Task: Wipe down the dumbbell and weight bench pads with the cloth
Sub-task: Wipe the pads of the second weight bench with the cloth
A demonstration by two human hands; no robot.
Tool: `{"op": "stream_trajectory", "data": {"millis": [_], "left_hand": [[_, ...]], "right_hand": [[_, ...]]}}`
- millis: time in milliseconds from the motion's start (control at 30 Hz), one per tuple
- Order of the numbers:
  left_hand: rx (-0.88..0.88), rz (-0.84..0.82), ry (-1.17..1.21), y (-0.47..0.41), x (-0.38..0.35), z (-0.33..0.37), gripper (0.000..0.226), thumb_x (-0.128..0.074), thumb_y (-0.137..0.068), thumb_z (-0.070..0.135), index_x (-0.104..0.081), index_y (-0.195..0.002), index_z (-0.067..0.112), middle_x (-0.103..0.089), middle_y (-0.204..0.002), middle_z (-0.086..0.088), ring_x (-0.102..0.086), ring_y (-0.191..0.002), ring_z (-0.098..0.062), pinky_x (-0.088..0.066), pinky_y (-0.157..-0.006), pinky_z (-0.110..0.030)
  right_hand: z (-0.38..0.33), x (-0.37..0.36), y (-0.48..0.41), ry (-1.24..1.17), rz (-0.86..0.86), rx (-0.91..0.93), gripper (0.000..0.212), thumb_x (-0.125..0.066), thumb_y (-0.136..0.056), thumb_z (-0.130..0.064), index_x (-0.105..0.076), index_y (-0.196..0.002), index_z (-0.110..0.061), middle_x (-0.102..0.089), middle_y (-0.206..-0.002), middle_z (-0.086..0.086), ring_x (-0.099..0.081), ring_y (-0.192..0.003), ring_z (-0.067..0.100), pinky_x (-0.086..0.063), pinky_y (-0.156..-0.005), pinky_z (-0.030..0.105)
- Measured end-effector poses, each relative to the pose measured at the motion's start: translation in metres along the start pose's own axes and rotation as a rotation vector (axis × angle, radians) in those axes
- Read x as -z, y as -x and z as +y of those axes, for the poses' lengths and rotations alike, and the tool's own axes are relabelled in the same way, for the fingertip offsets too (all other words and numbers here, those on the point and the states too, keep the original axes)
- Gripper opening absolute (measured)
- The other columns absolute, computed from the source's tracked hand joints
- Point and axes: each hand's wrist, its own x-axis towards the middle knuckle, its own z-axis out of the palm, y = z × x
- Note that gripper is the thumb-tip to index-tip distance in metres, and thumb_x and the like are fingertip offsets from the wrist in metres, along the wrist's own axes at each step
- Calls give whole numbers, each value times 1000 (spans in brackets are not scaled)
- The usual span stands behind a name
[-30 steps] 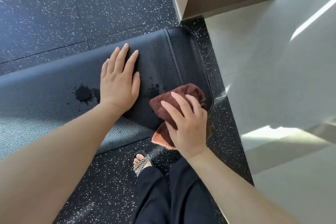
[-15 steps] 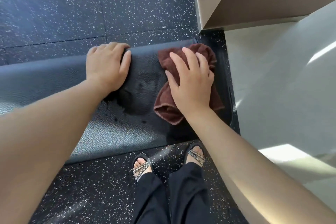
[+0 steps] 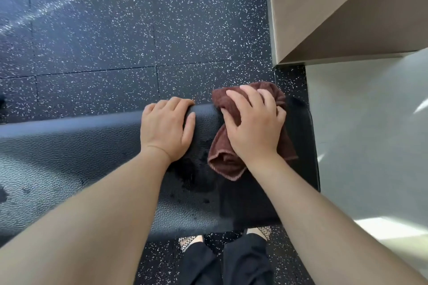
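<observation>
A black textured bench pad (image 3: 69,159) runs across the view from the left to its rounded right end. Dark wet smears show on it between my arms. My left hand (image 3: 166,127) lies on the pad with its fingers curled over the far edge. My right hand (image 3: 252,127) presses a bunched brown cloth (image 3: 224,164) onto the pad near the far edge at the right end, fingers bent into the fabric. No dumbbell is in view.
Black speckled rubber floor (image 3: 115,30) lies beyond the bench. A beige wall corner (image 3: 324,18) and a pale grey surface (image 3: 370,134) stand close on the right. My sandalled feet (image 3: 192,242) show just below the pad's near edge.
My right hand has pushed the cloth from the pad's near edge up to its far edge. My left hand has gone from lying flat to hooking its fingers over the far edge.
</observation>
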Motion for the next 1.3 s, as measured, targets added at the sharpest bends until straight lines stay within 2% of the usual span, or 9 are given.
{"op": "stream_trajectory", "data": {"millis": [133,367,633,800,967,1067,1167,1233,1300], "left_hand": [[2,-16,-5,-1,1,0,39,-31,-90,40,-56,-114,23,-62,-105,1,-55,-92,-26,-31,-82,-38],[3,-30,5,-1,2,1,40,-30,-90,40,-57,-114,21,-61,-106,1,-56,-92,-25,-30,-82,-38],[11,-17,8,-1,0,0,40,-30,-90,40,-58,-112,21,-62,-104,0,-56,-92,-28,-30,-82,-39],[10,-12,14,0,0,0,40,-30,-90,41,-58,-110,21,-62,-102,1,-56,-91,-26,-30,-82,-38],[16,-29,33,0,3,1,41,-29,-90,41,-57,-112,21,-62,-103,1,-56,-93,-26,-30,-84,-38],[25,-101,48,1,9,1,42,-29,-92,40,-56,-117,20,-62,-110,0,-55,-99,-26,-31,-87,-38],[-94,-157,92,1,15,-11,46,-29,-93,41,-53,-124,17,-61,-118,-2,-55,-107,-26,-34,-91,-39],[-135,-166,102,1,22,-35,46,-28,-92,41,-56,-119,17,-62,-114,-3,-58,-103,-29,-39,-87,-40],[-69,-174,49,4,28,-66,46,-26,-92,42,-60,-111,16,-64,-106,-6,-59,-95,-32,-41,-81,-41]], "right_hand": [[5,0,-18,-22,-35,23,33,-57,-84,-43,-62,-115,-33,-57,-125,-8,-46,-118,23,-38,-87,49],[16,6,34,-16,9,63,34,-64,-82,-35,-63,-115,-31,-57,-128,-3,-47,-122,26,-39,-86,49],[1,2,-29,-19,-68,7,22,-56,-84,-46,-63,-101,-35,-61,-105,-11,-50,-105,21,-35,-81,44],[7,3,11,-35,39,29,31,-64,-81,-37,-64,-111,-32,-60,-119,-6,-50,-116,22,-38,-85,47],[0,3,40,-12,40,3,35,-66,-83,-32,-63,-117,-29,-57,-129,0,-48,-121,28,-40,-85,50],[-10,5,33,-35,23,-61,32,-65,-84,-32,-64,-116,-28,-57,-128,0,-47,-121,29,-41,-84,50],[-25,2,15,-29,22,-126,29,-61,-86,-37,-63,-115,-30,-57,-126,-4,-46,-118,26,-41,-83,48],[-44,-7,-1,-18,-18,-130,29,-58,-87,-40,-62,-114,-32,-57,-124,-7,-45,-116,23,-38,-85,47],[-67,-17,-10,-26,-62,-82,27,-57,-87,-40,-63,-112,-33,-58,-121,-9,-47,-114,22,-36,-85,45]]}}
